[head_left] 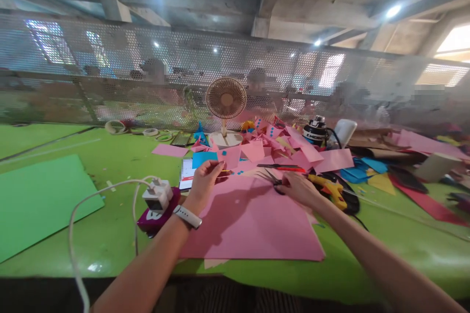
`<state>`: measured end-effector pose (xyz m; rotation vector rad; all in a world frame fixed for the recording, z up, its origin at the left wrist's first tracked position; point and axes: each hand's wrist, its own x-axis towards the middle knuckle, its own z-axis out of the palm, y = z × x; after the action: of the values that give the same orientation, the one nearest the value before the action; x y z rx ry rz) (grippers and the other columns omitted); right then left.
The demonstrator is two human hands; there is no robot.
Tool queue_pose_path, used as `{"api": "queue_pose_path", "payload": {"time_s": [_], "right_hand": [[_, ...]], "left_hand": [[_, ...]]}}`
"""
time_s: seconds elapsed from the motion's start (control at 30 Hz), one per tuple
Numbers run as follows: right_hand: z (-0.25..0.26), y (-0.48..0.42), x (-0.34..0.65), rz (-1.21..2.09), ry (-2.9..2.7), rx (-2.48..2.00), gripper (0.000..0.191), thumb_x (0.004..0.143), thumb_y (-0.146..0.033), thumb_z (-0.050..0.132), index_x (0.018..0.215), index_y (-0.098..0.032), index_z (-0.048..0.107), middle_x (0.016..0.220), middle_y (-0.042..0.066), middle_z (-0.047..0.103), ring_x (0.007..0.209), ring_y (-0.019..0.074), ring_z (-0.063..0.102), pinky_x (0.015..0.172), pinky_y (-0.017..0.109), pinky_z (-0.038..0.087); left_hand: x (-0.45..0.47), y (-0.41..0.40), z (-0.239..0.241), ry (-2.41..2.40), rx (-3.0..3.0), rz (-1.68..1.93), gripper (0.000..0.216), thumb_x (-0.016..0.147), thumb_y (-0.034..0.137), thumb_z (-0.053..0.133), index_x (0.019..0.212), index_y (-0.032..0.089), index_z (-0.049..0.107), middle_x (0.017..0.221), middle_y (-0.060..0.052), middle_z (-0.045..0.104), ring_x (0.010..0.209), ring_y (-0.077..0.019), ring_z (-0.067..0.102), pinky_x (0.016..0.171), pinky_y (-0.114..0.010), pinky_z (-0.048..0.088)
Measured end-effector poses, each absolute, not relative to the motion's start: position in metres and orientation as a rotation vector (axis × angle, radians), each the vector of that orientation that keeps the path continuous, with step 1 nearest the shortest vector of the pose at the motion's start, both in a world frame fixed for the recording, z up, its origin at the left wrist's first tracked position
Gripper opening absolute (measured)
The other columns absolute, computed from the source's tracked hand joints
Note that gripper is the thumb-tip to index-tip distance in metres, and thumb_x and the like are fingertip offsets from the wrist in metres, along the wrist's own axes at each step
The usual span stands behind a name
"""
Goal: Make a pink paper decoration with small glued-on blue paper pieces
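Note:
My left hand (206, 178), with a white watch on its wrist, is raised over the pink sheets. Its thumb and fingers are closed in a pinch on a small pink paper piece (230, 157) that carries a blue mark. A thin yellow edge shows beside the fingertips, too small to name. My right hand (295, 187) is closed around the handles of dark scissors (270, 177), whose blades are apart and point left. Large pink paper sheets (253, 230) lie stacked below both hands. Just beyond the scissors lies a red and black cutter knife (288, 168).
A purple power strip (149, 227) with white chargers and cables stands left, near a green sheet (40, 205). Behind are a small fan (226, 100), a phone (186, 176) and pink scraps (282, 142). A yellow glue gun (332, 190) lies beside my right forearm.

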<state>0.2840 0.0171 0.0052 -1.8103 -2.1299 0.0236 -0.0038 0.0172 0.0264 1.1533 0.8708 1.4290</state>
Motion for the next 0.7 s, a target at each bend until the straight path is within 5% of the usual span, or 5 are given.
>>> {"api": "queue_pose_path", "payload": {"time_s": [0.33, 0.7], "right_hand": [[0.019, 0.037, 0.279, 0.335, -1.743, -1.595, 0.025, 0.082, -0.042, 0.044, 0.082, -0.02, 0.056, 0.052, -0.003, 0.06, 0.038, 0.0121, 0.053, 0.049, 0.024, 0.039], [0.034, 0.076, 0.229, 0.491, -1.571, -1.463, 0.025, 0.07, -0.038, 0.059, 0.053, -0.019, 0.059, 0.044, 0.0, 0.057, 0.044, 0.0138, 0.054, 0.045, 0.023, 0.038]], "left_hand": [[-0.003, 0.018, 0.029, 0.894, 1.095, 1.438, 0.031, 0.066, 0.037, 0.072, 0.081, 0.016, 0.055, 0.074, 0.001, 0.064, 0.071, -0.0173, 0.068, 0.065, -0.026, 0.052], [-0.007, 0.022, 0.026, 0.883, 1.035, 1.522, 0.032, 0.065, 0.037, 0.072, 0.083, 0.017, 0.057, 0.075, 0.001, 0.065, 0.073, -0.0163, 0.068, 0.065, -0.025, 0.052]]}}
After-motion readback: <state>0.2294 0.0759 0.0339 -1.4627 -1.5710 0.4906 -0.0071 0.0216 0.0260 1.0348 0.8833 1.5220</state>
